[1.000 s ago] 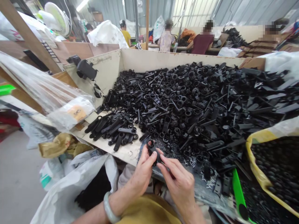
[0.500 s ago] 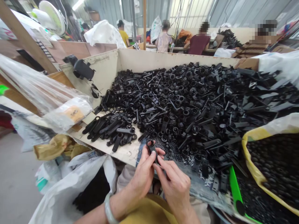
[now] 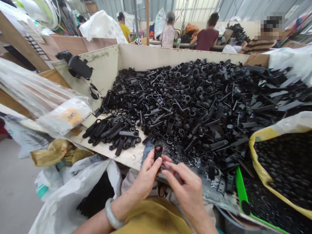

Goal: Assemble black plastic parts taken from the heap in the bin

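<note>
My left hand grips a black plastic part, a handle with a ring at its upper end, held upright above the table's front edge. Just right of it is my right hand, thumb and index finger drawn together near the left fingertips; whatever they may hold is too small to make out. Behind my hands spreads a big heap of loose black parts. A smaller pile of similar handles lies to the left on the pale board.
Small silvery pins lie right of my hands. A yellow-rimmed sack of black pieces and a green strip are at the right. An open white sack stands lower left. Several people sit beyond the back wall.
My right hand has drawn back slightly to the right from the black part. The part now stands more upright in my left hand. The whole view has shifted slightly.
</note>
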The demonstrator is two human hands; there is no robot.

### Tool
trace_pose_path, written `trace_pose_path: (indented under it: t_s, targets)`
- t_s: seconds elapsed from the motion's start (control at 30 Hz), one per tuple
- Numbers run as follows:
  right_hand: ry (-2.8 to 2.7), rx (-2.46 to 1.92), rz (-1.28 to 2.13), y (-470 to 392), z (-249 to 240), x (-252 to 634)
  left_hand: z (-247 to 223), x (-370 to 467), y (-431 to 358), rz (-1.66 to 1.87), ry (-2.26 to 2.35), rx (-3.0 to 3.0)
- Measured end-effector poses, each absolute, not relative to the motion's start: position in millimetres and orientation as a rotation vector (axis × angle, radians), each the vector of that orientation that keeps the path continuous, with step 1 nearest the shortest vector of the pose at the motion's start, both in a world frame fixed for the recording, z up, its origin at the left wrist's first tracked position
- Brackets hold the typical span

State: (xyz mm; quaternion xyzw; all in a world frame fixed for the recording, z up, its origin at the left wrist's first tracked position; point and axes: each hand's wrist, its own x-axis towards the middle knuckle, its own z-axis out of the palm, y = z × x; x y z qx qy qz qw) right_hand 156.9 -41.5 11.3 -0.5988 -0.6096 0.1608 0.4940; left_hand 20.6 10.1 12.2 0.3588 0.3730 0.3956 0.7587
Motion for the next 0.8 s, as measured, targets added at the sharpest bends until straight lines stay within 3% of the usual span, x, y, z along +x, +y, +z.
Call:
trace_pose_path:
  t_s: [0.17, 0.27, 0.37, 0.53, 0.8]
  targets:
    - [-1.205, -1.48, 1.09, -26.6, 21.2, 176.0, 13.9, -5.2, 5.2, 0.504, 0.73, 1.103]
    - [-1.185, -1.388, 1.37, -21.1, 18.9, 171.7, 22.0, -14.8, 0.6, 0.503, 0.785, 1.252]
    - [-1.246, -1.418, 1.351, -22.6, 17.0, 161.6, 28.0, -20.5, -2.8, 0.588, 0.872, 1.409]
    - [-1.371, -1.484, 1.043, -30.6, 18.3, 159.8, 26.0, -32.4, -4.7, 0.563, 0.927, 1.454]
    - [-1.451, -1.463, 0.938, -19.9, 21.5, 153.8, 21.1, -39.9, -5.0, 0.705, 0.983, 1.752]
